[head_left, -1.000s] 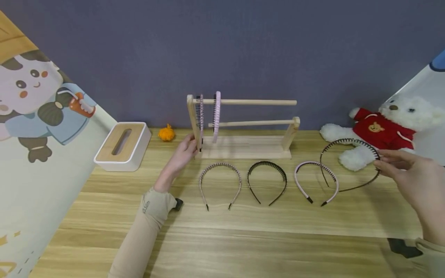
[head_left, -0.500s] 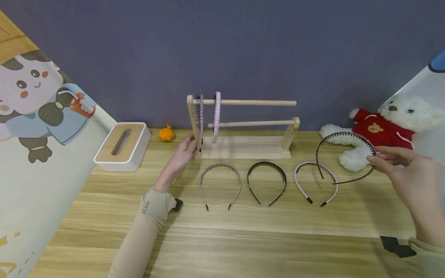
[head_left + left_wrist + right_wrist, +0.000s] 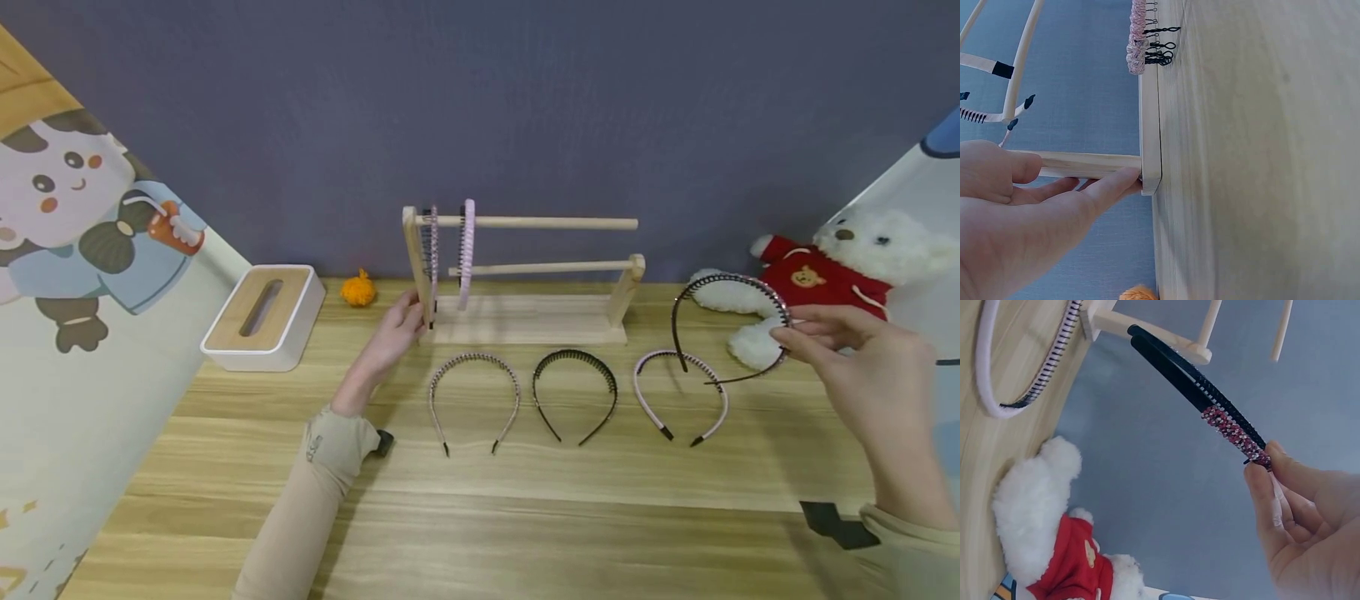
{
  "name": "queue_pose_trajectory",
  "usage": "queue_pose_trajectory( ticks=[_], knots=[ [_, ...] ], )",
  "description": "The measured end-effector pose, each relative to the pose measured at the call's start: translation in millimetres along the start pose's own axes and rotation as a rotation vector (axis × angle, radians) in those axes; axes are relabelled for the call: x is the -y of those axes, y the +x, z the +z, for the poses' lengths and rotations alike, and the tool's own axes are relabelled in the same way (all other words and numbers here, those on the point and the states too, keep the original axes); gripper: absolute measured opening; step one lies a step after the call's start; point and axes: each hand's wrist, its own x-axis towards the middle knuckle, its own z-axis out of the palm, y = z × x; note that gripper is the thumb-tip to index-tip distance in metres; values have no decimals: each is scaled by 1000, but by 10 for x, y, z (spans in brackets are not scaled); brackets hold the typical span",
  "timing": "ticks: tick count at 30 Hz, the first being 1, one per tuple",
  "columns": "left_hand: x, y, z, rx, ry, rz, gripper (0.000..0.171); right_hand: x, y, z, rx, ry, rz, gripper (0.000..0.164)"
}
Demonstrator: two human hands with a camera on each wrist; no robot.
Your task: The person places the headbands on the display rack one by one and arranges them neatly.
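Observation:
My right hand (image 3: 862, 358) pinches a dark toothed headband (image 3: 677, 321) by its side, in the air. In the right wrist view this headband (image 3: 1232, 431) shows red and white beads near my fingertips. My left hand (image 3: 393, 333) holds the left upright of a wooden headband stand (image 3: 532, 321); in the left wrist view the thumb and fingers lie on either side of that upright (image 3: 1085, 164). A pink headband (image 3: 467, 250) and a beaded headband (image 3: 432, 250) hang at the stand's left end. On the table lie a beaded headband (image 3: 474, 357), a black headband (image 3: 575, 354) and a pink headband (image 3: 720, 396).
A tissue box (image 3: 225, 333) stands at the left on the wooden table (image 3: 487, 533), with a small orange pumpkin-like ornament (image 3: 358, 290) beside it. At the right sits a white teddy bear (image 3: 753, 343) in a red sweater. A dark wall (image 3: 525, 108) rises behind the stand.
My right hand has moved left and slightly up with the dark headband, now partly over the pink one on the table. The left hand stays on the stand.

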Motion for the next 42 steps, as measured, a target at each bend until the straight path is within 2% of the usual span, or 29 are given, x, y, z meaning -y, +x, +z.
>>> queue_pose_trajectory(
  ticks=[3, 11, 15, 21, 33, 42],
  knots=[
    [4, -4, -1, 1, -1, 3, 52, 40, 3, 16, -3, 6, -1, 31],
    [0, -6, -5, 4, 4, 0, 52, 135, 14, 57, -12, 108, -13, 32],
    [7, -6, -10, 10, 8, 7, 52, 184, 18, 74, -34, 111, -38, 31],
    [-20, -21, 2, 13, -7, 12, 52, 255, 20, 76, -42, 92, -30, 31],
    [-17, -25, -2, 5, 12, 9, 52, 354, 40, 89, -83, 174, -46, 30],
    [2, -11, -9, 7, 17, 2, 53, 434, 47, 94, -83, 225, 20, 30]
  ],
)
